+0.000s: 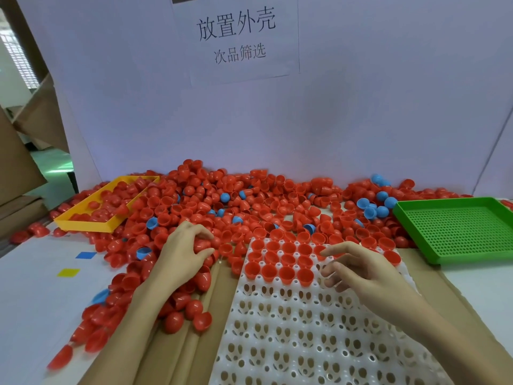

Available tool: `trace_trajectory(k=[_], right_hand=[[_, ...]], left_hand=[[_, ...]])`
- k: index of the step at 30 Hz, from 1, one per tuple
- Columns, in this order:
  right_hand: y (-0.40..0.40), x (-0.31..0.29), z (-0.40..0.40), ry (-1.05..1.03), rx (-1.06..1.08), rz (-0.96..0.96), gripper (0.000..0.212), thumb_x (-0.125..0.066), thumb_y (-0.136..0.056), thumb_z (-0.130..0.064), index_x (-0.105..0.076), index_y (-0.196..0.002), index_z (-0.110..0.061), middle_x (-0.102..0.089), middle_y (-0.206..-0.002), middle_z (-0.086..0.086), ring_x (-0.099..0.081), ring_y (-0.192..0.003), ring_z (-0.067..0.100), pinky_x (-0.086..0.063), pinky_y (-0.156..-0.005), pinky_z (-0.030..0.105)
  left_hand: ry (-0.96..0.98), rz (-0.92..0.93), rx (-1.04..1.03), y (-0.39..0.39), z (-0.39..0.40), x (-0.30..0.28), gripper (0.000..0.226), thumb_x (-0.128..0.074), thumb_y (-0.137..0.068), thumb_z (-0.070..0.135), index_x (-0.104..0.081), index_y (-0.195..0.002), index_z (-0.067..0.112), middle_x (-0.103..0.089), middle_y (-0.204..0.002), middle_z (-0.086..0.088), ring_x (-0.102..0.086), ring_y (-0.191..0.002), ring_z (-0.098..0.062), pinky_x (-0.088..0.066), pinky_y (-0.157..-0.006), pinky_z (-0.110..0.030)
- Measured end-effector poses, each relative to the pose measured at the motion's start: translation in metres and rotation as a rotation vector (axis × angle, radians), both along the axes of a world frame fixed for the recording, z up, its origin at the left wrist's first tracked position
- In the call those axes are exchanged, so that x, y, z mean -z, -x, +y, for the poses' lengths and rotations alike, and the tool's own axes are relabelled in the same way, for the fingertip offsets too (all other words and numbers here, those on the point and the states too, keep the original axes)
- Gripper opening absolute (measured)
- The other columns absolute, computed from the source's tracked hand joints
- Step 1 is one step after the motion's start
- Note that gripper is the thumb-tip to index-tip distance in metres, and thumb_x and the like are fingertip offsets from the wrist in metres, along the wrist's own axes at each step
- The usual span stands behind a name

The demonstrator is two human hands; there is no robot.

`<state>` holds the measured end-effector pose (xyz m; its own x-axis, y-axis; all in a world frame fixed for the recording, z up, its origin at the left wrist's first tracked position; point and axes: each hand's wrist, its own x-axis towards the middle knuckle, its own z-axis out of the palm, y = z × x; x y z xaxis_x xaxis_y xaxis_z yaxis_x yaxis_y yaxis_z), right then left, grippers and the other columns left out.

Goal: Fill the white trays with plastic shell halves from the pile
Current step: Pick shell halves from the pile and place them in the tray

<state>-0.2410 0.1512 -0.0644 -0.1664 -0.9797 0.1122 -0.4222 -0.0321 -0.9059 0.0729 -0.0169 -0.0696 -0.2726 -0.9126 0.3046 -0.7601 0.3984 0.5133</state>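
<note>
A big pile of red shell halves (pixel 249 201), with a few blue ones mixed in, spreads across the table's far side. A white tray (pixel 291 329) with round holes lies in front of me; red halves (pixel 280 259) fill its far rows, open side up. My left hand (pixel 183 254) lies on the pile left of the tray, its fingers curled around a red half (pixel 202 244). My right hand (pixel 361 270) hovers over the tray's far right part, fingers loosely spread and holding nothing.
A yellow tray (pixel 88 225) holding red halves sits at the far left. A green perforated tray (pixel 458 232) stands at the right. Brown cardboard (pixel 180 357) lies under the white tray. A white board with a printed sign closes off the back.
</note>
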Motion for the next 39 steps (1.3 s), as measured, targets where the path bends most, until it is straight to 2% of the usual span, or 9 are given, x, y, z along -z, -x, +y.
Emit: trace_trajectory(k=[5,8,12,18,22,26,31,35,39], right_hand=[[0.0,0.0,0.0,0.008,-0.004,-0.009,0.025,-0.054,-0.105,-0.003,-0.07,-0.114,-0.021,-0.079,-0.093,0.003,-0.077,-0.086,0.018,-0.061,-0.076,0.031],[0.0,-0.003,0.0,0.031,-0.007,-0.009,0.025,-0.054,-0.106,-0.004,-0.07,-0.114,-0.021,-0.078,-0.095,0.002,-0.078,-0.085,0.019,-0.062,-0.075,0.033],[0.0,-0.01,0.004,0.061,-0.028,-0.015,0.023,-0.057,-0.105,-0.006,-0.07,-0.115,-0.023,-0.078,-0.097,0.002,-0.078,-0.086,0.019,-0.063,-0.076,0.033],[0.008,-0.015,0.004,0.087,-0.016,0.045,0.025,-0.057,-0.105,-0.006,-0.073,-0.111,-0.023,-0.078,-0.098,-0.003,-0.077,-0.089,0.017,-0.064,-0.075,0.034],[0.017,-0.011,0.001,0.088,0.034,0.068,0.029,-0.055,-0.105,-0.005,-0.076,-0.105,-0.026,-0.078,-0.097,-0.004,-0.076,-0.088,0.015,-0.064,-0.076,0.036],[0.019,-0.008,-0.003,0.141,0.087,0.127,0.029,-0.058,-0.104,-0.007,-0.073,-0.108,-0.031,-0.077,-0.099,-0.008,-0.075,-0.091,0.013,-0.063,-0.078,0.035],[0.022,-0.017,-0.033,0.207,0.145,0.416,0.027,-0.064,-0.101,-0.014,-0.065,-0.12,-0.034,-0.065,-0.113,-0.02,-0.063,-0.105,-0.004,-0.054,-0.086,0.015],[0.041,-0.031,-0.094,0.133,0.196,0.653,0.033,-0.057,-0.102,-0.013,-0.058,-0.133,-0.022,-0.058,-0.126,0.001,-0.059,-0.106,0.012,-0.046,-0.09,0.025],[0.067,-0.037,-0.153,-0.197,0.218,0.835,0.058,-0.049,-0.1,-0.003,-0.043,-0.155,-0.018,-0.051,-0.145,0.02,-0.056,-0.129,0.037,-0.045,-0.108,0.041]], left_hand=[[0.088,0.236,0.131,0.008,0.011,-0.008,0.028,-0.08,-0.091,0.009,-0.073,-0.115,0.023,-0.068,-0.114,0.012,-0.065,-0.11,-0.004,-0.052,-0.103,-0.028],[-0.055,0.524,0.329,0.028,0.032,-0.018,0.03,-0.078,-0.093,0.009,-0.071,-0.117,0.026,-0.075,-0.111,0.006,-0.071,-0.113,-0.012,-0.056,-0.101,-0.029],[-0.177,0.696,0.556,0.062,0.064,-0.019,0.03,-0.077,-0.095,0.012,-0.069,-0.121,0.023,-0.073,-0.121,-0.001,-0.071,-0.118,-0.022,-0.055,-0.102,-0.028],[0.263,0.212,0.302,0.059,0.055,-0.004,0.028,-0.064,-0.101,0.005,-0.067,-0.124,0.022,-0.06,-0.123,0.016,-0.059,-0.121,-0.002,-0.044,-0.109,-0.017],[0.246,-0.076,0.086,0.038,0.031,0.006,0.029,-0.063,-0.098,0.0,-0.069,-0.123,0.014,-0.058,-0.128,0.001,-0.057,-0.12,-0.021,-0.046,-0.107,-0.038],[0.231,-0.083,0.112,0.031,0.023,0.007,0.019,-0.063,-0.101,0.011,-0.072,-0.116,0.017,-0.061,-0.117,0.008,-0.057,-0.113,-0.015,-0.047,-0.103,-0.036],[0.245,-0.131,0.192,0.036,0.024,0.01,0.01,-0.067,-0.1,0.017,-0.074,-0.106,0.021,-0.061,-0.108,0.012,-0.057,-0.106,-0.012,-0.047,-0.1,-0.034],[0.31,-0.124,0.211,0.038,0.023,0.01,0.007,-0.072,-0.096,0.015,-0.076,-0.1,0.018,-0.063,-0.105,0.009,-0.059,-0.1,-0.012,-0.046,-0.094,-0.03],[0.353,-0.108,0.235,0.033,0.02,0.011,0.006,-0.074,-0.094,0.011,-0.077,-0.096,0.016,-0.064,-0.101,0.008,-0.06,-0.095,-0.012,-0.05,-0.087,-0.03]])
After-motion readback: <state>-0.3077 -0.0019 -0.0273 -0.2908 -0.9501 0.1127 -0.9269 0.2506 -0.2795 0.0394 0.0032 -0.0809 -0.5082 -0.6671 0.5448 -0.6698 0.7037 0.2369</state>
